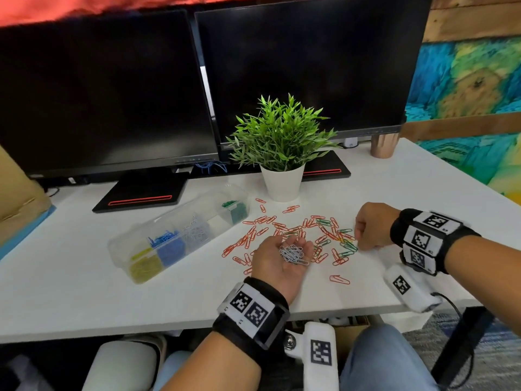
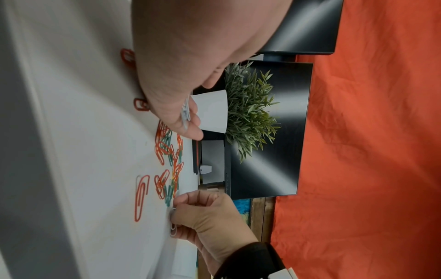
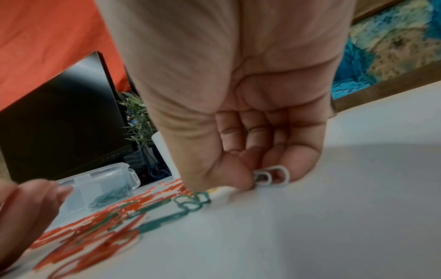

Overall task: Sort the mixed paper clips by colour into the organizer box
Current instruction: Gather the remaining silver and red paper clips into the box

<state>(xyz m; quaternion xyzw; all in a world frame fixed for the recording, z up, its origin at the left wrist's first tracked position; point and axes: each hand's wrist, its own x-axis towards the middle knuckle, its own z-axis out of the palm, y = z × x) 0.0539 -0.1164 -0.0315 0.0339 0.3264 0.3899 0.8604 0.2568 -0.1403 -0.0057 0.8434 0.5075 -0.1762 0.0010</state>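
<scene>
Each wrist carries a black band (image 1: 253,314) fitted with white panels printed with square black-and-white fiducial markers. A white camera housing (image 1: 321,359), also marker-labelled, hangs below the left band; a second housing (image 1: 408,289) with a black cable sits below the right band (image 1: 425,238). Blue jeans (image 1: 377,359) cover the legs.

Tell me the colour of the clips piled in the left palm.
White, or a very pale grey: the clips in the left hand show best in the head view.
</scene>
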